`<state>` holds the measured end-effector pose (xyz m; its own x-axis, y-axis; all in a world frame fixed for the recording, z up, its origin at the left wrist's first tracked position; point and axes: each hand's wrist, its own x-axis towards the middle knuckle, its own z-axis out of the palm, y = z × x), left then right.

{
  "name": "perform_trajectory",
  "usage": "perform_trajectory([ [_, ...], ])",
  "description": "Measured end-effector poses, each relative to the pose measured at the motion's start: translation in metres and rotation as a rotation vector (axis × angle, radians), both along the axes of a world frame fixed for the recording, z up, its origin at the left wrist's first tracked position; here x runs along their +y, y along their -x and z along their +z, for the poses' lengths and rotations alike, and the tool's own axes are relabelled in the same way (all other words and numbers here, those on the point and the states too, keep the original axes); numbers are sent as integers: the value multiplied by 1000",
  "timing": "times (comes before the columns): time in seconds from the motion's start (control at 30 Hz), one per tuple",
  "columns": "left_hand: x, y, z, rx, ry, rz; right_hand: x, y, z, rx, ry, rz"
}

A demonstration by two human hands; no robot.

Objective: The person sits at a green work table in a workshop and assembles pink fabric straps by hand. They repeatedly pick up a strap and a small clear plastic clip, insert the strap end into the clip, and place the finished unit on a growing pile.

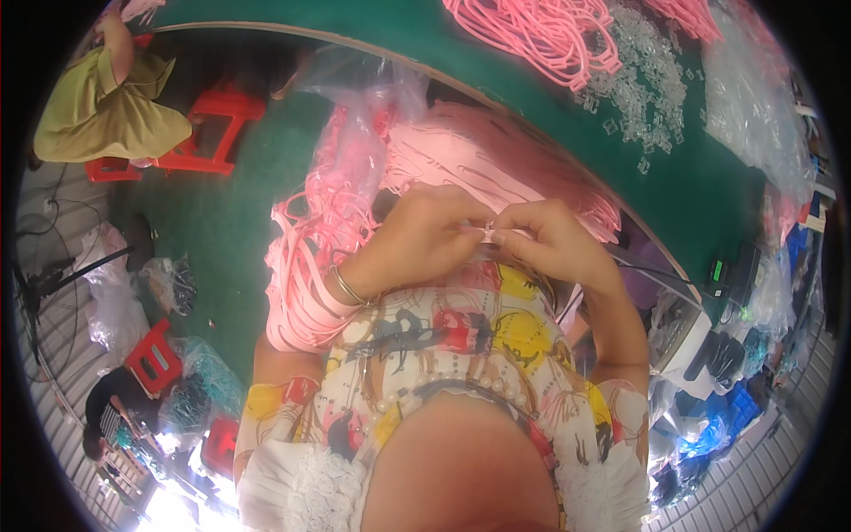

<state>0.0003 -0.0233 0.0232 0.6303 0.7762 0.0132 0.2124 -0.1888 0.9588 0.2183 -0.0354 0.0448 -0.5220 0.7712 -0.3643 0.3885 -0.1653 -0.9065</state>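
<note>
My left hand and my right hand meet in front of my chest, thumbs and forefingers pinched close together. Between the fingertips is the end of a thin pink strap. A tiny pale piece seems to be at the strap too, but it is too small to make out. A thick bunch of pink straps hangs over my left forearm, above a bangle at the wrist. Just beyond my hands lies a large heap of flat pink straps, partly under the table edge.
Across the front curves a green table bearing a bundle of pink straps, scattered small clear plastic pieces and clear plastic sheeting. To the left are red stools and a seated person in olive clothing. Bags crowd the right.
</note>
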Motion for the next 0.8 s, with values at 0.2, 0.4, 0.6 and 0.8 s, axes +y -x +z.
perform_trajectory([
  [0.2, 2, -1, 6, -33, -69, 42, -1, -1, -10, 136, 87, -106],
  [0.4, 1, 0, 2, -52, -31, 92, -4, 10, -10, 96, -408, -204],
  [0.6, -2, -10, -6, -180, 327, 232, -3, 19, -34, -47, -758, -284],
  [0.8, 3, -9, 4, -126, 440, 190, -5, 18, -20, 1, -813, -236],
])
